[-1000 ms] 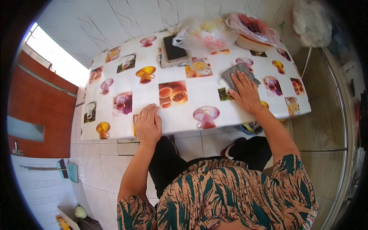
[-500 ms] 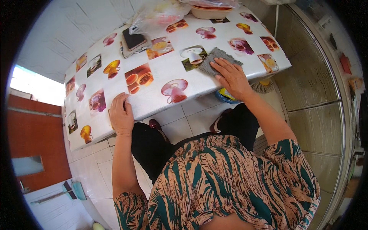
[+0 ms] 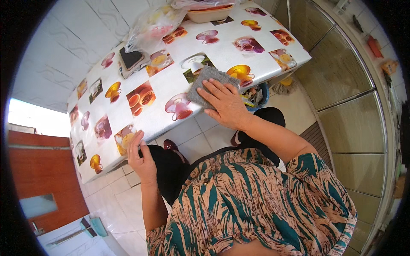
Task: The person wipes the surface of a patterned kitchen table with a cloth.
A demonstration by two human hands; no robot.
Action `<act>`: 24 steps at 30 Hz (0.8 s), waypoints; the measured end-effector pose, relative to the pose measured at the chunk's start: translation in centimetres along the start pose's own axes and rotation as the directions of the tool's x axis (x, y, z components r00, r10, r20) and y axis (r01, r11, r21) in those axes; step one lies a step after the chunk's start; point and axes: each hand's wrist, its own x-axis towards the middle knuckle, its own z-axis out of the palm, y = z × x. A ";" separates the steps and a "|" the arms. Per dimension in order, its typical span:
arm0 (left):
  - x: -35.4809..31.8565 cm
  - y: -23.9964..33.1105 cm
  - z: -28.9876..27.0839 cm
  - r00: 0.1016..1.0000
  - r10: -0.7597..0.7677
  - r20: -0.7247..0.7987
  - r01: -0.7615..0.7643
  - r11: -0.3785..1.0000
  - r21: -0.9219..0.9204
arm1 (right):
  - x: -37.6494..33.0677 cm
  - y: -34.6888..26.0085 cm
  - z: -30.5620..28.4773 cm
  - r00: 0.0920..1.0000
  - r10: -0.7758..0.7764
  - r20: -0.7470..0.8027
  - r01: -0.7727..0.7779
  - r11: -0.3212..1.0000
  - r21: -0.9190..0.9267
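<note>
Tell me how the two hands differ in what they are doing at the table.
The right hand lies flat, palm down, on a grey cloth on top of the table; the left hand touches no cloth. The right hand reaches well onto the tabletop; the left hand rests at the table's near edge, fingers on the rim. Both are bare and hold nothing closed in a grip.

One tabletop (image 3: 222,32); one grey cloth (image 3: 205,81); two hands, left hand (image 3: 141,158) and right hand (image 3: 226,102); one plastic bag (image 3: 153,23); one dark wallet (image 3: 130,59); one tray (image 3: 209,13).
</note>
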 end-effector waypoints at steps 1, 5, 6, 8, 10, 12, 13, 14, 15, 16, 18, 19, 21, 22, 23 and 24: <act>0.1 0.6 0.3 1.000 -0.008 0.024 0.009 1.000 -0.017 | -0.1 -0.4 -0.2 1.000 -0.025 0.010 0.024 0.999 0.033; 0.3 1.3 0.8 0.999 -0.017 0.044 0.019 0.998 -0.059 | 1.3 2.8 -1.2 0.996 -0.043 0.077 0.025 0.975 0.219; 0.3 1.2 0.8 0.999 -0.035 0.029 0.037 0.996 -0.076 | 1.6 3.1 -2.0 0.998 0.032 0.054 -0.045 0.961 0.273; 0.1 1.1 1.0 0.999 -0.023 0.040 0.027 0.996 -0.089 | 2.5 3.5 -1.9 0.978 0.208 0.004 -0.201 0.940 0.277; 0.0 1.6 1.4 0.999 0.008 0.051 -0.004 0.996 -0.087 | 3.6 2.8 -1.4 0.959 0.253 -0.127 -0.212 0.939 0.271; -0.1 2.8 2.2 0.993 0.051 0.108 -0.036 0.991 -0.128 | 5.8 1.2 -0.4 0.961 0.276 -0.018 -0.251 0.898 0.363; -0.1 3.5 2.5 0.987 0.090 0.134 -0.074 0.990 -0.118 | 6.9 0.0 0.2 0.959 0.280 0.047 -0.275 0.871 0.408; 0.2 4.2 3.0 0.983 0.120 0.141 -0.105 0.988 -0.113 | 7.8 -1.1 0.3 0.960 0.257 0.108 -0.278 0.846 0.455; 0.6 4.8 3.4 0.977 0.151 0.148 -0.136 0.985 -0.107 | 8.1 -1.9 0.6 0.963 0.263 0.066 -0.255 0.798 0.545; 1.1 5.5 3.3 0.974 0.173 0.146 -0.162 0.983 -0.083 | 8.4 -2.9 1.0 0.964 0.266 0.023 -0.220 0.742 0.633; 1.7 5.6 3.6 0.975 0.189 0.121 -0.176 0.979 -0.106 | 8.8 -4.1 -0.1 0.959 0.281 -0.044 -0.181 0.722 0.668; 2.0 5.4 3.5 0.975 0.189 0.116 -0.175 0.977 -0.120 | 9.0 -3.9 -0.9 0.932 0.360 0.046 -0.302 0.699 0.648; 2.5 5.2 4.0 0.975 0.184 0.122 -0.174 0.981 -0.084 | 8.8 -1.8 -2.0 0.903 0.423 0.069 -0.389 0.743 0.545; 2.8 5.2 4.7 0.975 0.184 0.127 -0.175 0.982 -0.073 | 8.3 0.7 -1.2 0.919 0.390 -0.062 -0.351 0.878 0.326; 3.5 5.3 5.5 0.968 0.203 0.147 -0.197 0.979 -0.053 | 7.5 3.4 0.0 0.927 0.326 -0.184 -0.317 0.945 0.074; 4.0 5.2 6.2 0.962 0.214 0.168 -0.213 0.977 -0.026 | 6.6 5.2 1.0 0.923 0.337 -0.187 -0.343 0.939 0.000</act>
